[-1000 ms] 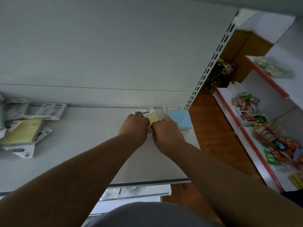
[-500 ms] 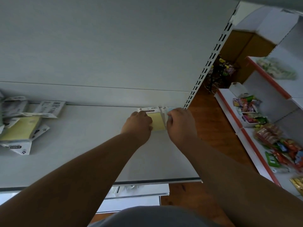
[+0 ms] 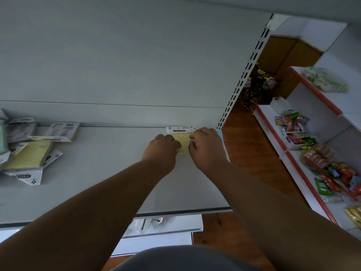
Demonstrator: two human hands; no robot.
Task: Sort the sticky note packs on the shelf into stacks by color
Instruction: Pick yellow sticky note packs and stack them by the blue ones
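Where hands meet: "STICKY NOTE" pack (image 3: 183, 142)

View: single head-worn wide-angle camera, one frame only. Position: above and in front of the white shelf (image 3: 97, 192), close, within arm's reach. Facing: forward and steeply down; both forearms enter from the bottom edge. Coverage: shelf board and back panel (image 3: 117, 55) fill the left and centre; wooden floor (image 3: 244, 153) and a neighbouring stocked rack (image 3: 297, 159) occupy the right. Edges curve.

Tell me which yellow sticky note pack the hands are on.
The yellow pack at the shelf's back right, between the left hand and right hand. The other yellow pack lies untouched far left.
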